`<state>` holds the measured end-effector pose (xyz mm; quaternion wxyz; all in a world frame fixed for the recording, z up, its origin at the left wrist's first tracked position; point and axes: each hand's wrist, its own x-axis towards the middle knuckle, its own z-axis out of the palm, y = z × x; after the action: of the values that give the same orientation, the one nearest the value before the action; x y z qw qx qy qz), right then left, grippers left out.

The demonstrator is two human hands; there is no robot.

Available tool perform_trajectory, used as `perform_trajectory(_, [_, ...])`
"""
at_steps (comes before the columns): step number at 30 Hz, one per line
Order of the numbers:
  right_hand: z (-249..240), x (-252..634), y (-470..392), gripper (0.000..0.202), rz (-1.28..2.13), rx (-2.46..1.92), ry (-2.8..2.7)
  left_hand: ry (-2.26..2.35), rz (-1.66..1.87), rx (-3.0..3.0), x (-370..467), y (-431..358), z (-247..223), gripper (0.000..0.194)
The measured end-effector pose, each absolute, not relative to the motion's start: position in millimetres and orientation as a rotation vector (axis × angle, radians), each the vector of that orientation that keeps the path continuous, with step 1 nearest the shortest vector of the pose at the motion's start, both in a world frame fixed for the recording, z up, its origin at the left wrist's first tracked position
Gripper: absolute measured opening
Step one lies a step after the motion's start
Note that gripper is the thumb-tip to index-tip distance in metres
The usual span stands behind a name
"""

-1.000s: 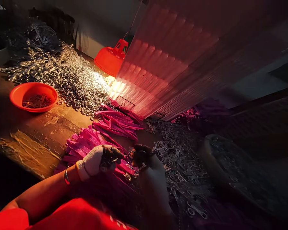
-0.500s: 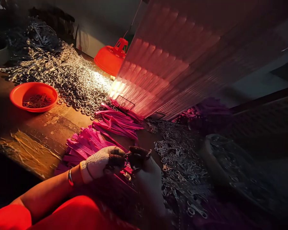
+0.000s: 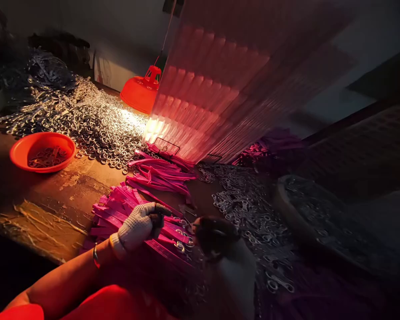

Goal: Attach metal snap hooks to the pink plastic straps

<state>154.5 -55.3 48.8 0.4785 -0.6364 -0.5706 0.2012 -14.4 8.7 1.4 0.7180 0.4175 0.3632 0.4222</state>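
My left hand (image 3: pixel 138 226), in a white dotted glove with dark fingers, is curled above a fanned bundle of pink straps (image 3: pixel 115 211). Whatever its fingers hold, if anything, is hidden. To its right, in shadow, my right hand (image 3: pixel 218 238) has dark-gloved fingers bent and close together; I cannot make out what lies in them. Between the hands are shiny metal clasps (image 3: pixel 180 246) at the ends of pink straps. A second bunch of pink straps (image 3: pixel 162 175) lies just beyond.
A heap of metal rings and clips (image 3: pixel 96 122) glows under a hanging red lamp (image 3: pixel 140 94). An orange bowl (image 3: pixel 15 155) holds small metal pieces. Clear ribbed sheeting (image 3: pixel 200 102) slants down behind the straps. More metal clasps (image 3: pixel 250 213) and a large dim basin (image 3: pixel 283 195) lie right.
My hands were together at a pink strap with a metal clasp; now they are apart. The right hand has moved right, the left slightly left. The camera view has shifted a little.
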Motion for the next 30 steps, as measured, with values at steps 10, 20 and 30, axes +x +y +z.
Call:
perform_trajectory(10, [17,119,-39,0.024,-0.179,-1.612,-2.052,0.545,0.811,0.557,-18,-6,-12,0.027])
perform_trajectory(20, [39,132,-77,0.029,0.625,-1.581,-1.585,0.762,0.832,0.830,-32,-41,9,0.040])
perform_trajectory(30, [55,143,-47,0.017,0.124,-1.368,-2.537,0.892,0.821,1.261,-36,-39,14,0.028])
